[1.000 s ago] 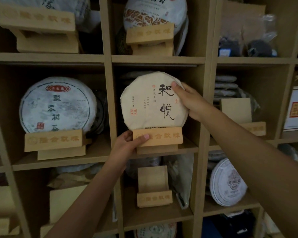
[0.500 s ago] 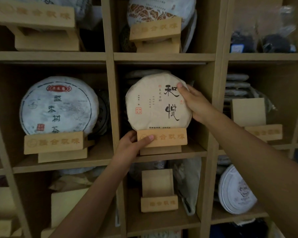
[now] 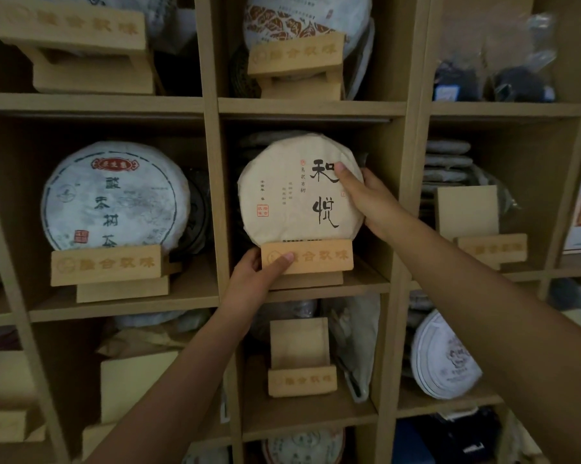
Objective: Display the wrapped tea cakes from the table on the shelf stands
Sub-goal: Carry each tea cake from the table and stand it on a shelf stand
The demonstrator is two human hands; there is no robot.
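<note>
In the head view, the cream paper-wrapped round tea cake with black brush characters (image 3: 299, 192) stood upright in the middle compartment of the light wooden cubby shelf (image 3: 311, 107), its lower edge seated behind the lip of a light wooden display stand with gold lettering (image 3: 307, 256). Little room remained between the cake's top and the board above; at 3 o'clock a narrow gap separated it from the compartment wall.

The right hand (image 3: 371, 200) had its grip closed on the cake's 3 o'clock edge, thumb across the face. The left hand (image 3: 260, 274) gripped the stand's 9 o'clock end, thumb laid on the front lip.

In the compartment at 9 o'clock, a white wrapped tea cake with red seal (image 3: 113, 197) sat on its own stand. At 6 o'clock an empty wooden stand (image 3: 301, 358) stood in the compartment below. At 12 o'clock another patterned cake (image 3: 306, 18) rested on a stand.
</note>
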